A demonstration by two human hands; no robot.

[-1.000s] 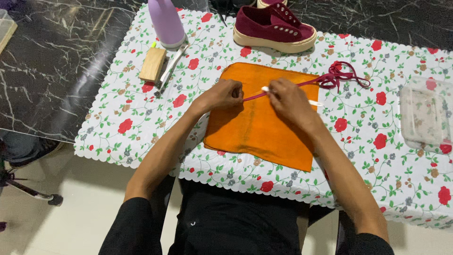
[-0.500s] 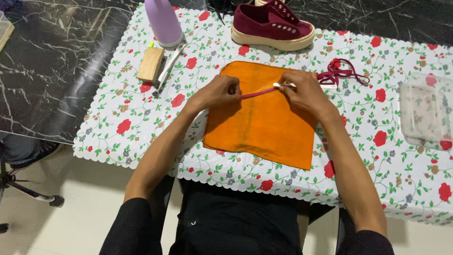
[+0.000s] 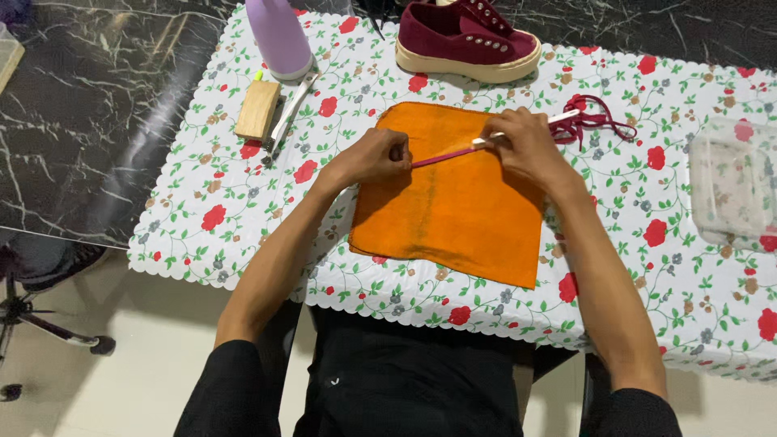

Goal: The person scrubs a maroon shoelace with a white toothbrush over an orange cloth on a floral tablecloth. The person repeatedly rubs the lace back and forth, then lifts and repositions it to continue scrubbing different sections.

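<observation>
An orange cloth [image 3: 453,210] lies flat on the flowered tablecloth [image 3: 647,202]. Over it, my left hand [image 3: 374,155] pinches one end of a maroon shoelace [image 3: 443,154], stretched taut across the cloth's upper part. My right hand [image 3: 522,144] grips the lace farther right, together with a thin white stick-like tool whose tip pokes out toward the right. The rest of the lace lies in a loose tangle [image 3: 595,117] beyond my right hand. A maroon sneaker [image 3: 465,36] with no lace stands at the table's far edge.
A lilac bottle [image 3: 279,36] stands at the back left, with a wooden block [image 3: 258,109] and a metal tool [image 3: 287,113] beside it. A clear plastic box [image 3: 732,190] sits at the right. Dark marble floor lies to the left, a chair base [image 3: 48,324] below.
Both hands have shifted up and slightly left over the cloth. The lace between them has shortened, and the right hand has slid along it toward the tangle.
</observation>
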